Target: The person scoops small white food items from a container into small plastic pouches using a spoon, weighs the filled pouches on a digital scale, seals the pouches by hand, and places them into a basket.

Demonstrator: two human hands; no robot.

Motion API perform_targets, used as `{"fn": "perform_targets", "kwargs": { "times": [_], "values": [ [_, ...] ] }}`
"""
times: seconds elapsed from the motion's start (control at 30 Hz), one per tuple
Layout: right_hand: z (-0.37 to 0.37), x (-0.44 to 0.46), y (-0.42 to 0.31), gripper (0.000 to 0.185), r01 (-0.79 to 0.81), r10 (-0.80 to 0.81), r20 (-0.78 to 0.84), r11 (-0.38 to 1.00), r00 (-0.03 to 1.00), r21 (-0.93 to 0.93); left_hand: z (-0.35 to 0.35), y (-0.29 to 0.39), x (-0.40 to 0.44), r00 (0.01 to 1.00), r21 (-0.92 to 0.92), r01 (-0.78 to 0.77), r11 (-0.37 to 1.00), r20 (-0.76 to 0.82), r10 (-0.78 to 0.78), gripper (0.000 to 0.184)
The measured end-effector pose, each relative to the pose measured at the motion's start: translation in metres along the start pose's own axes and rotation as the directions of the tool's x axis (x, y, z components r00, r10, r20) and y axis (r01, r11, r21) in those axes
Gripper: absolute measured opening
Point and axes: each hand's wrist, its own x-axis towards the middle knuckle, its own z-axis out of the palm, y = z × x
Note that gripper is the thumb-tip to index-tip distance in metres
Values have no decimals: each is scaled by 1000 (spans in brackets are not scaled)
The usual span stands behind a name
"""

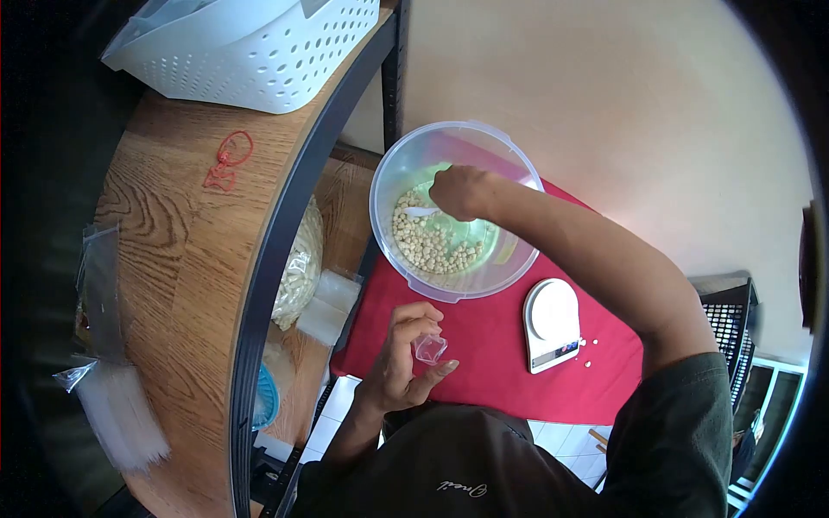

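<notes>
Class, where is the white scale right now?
In the head view, the white scale sits right of centre on the red surface, below the clear tub.

At upper left, a white perforated basket [285, 65] rests on a wood-grain shelf [186, 285], with a red looped cord [224, 158] near it and clear plastic sleeves [121, 414] along the shelf's left side. At far right, a black lattice crate [728, 321].
</notes>
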Motion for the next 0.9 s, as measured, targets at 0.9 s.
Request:
{"fn": "perform_targets", "kwargs": {
  "times": [0.9],
  "values": [
    [9,-3,-1,21,-92,127,-314,988,941,124,-11,7,-3,961,-74,74,994,-260,-91,48]
  ]
}}
